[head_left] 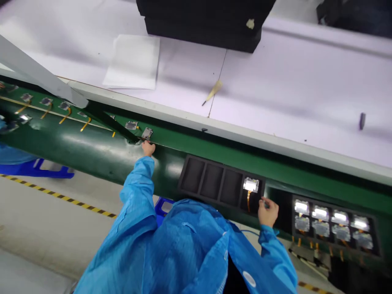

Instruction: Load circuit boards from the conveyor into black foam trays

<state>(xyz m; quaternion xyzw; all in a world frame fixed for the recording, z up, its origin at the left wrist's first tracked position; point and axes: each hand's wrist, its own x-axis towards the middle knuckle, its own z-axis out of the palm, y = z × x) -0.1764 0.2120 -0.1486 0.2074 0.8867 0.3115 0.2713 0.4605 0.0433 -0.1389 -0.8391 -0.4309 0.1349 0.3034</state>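
Observation:
My left hand reaches across the green belt, its fingers closed at the near edge of a small electronic module that looks like a circuit board with a metal face. A black foam tray with several compartments lies in front of me. Its rightmost compartment holds a module with a bright white face and an orange ribbon cable pointing toward me. At the tray's right edge is my right hand, thumb and forefinger curled together and seemingly pinching that edge.
On the right, another black tray carries several modules in two rows. More modules with orange ribbons lie along the belt at left. A grey arm slants over the belt. White sheets, a pointed tool and black foam blocks rest on the bench.

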